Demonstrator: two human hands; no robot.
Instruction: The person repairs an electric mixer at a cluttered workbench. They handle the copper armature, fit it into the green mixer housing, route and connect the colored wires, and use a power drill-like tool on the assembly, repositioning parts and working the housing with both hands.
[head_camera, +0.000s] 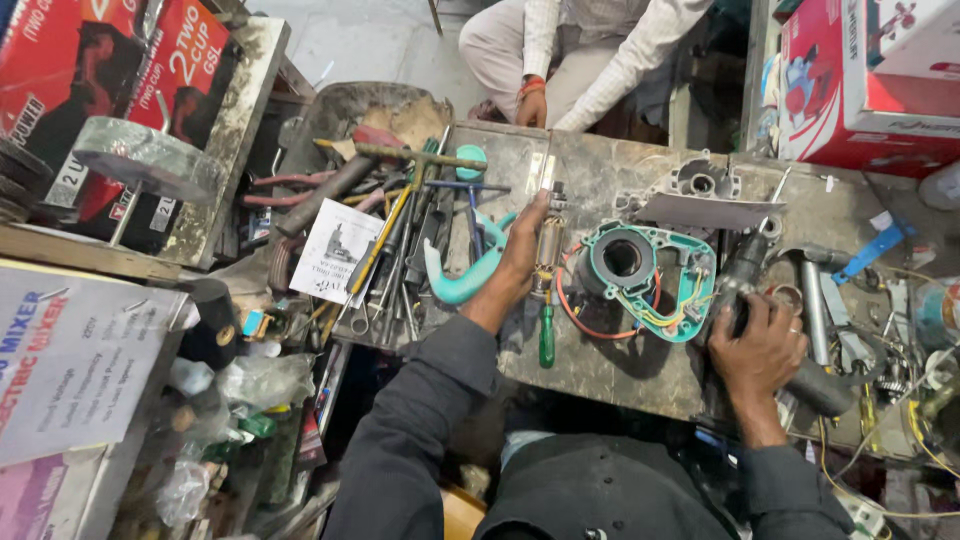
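A cluttered metal workbench (600, 370) is seen from above, with two dark-sleeved arms reaching onto it.

The left hand (522, 250) is stretched forward with the fingers extended and held close together. The fingertips are laid against a motor armature (549, 240) with copper-coloured windings, which lies lengthwise on the bench. Whether the armature is gripped or only touched cannot be told. A green-handled screwdriver (546, 335) is lying just below the armature, beside the left wrist.

The right hand (762, 345) is closed around the dark body of a power tool (745, 268), which rests on the bench at the right. A ring is worn on one finger.

Between the two hands, a teal plastic housing (650, 275) is lying open, with a dark round coil (622, 258) seated in it and red, yellow and orange wires looped about it. A matching teal handle shell (465, 280) lies to the left of the left hand.

Further left, a heap of hand tools (400, 230), including screwdrivers and pliers, is piled over a printed paper sheet (335, 250). A grey metal casting (700, 180) is placed at the far edge of the bench. A hammer (815, 300) lies just right of the right hand.

At the top, another person in light clothing is crouched, one hand (532, 107) resting near the bench edge. Red cartons (860, 80) are stacked at both upper corners.
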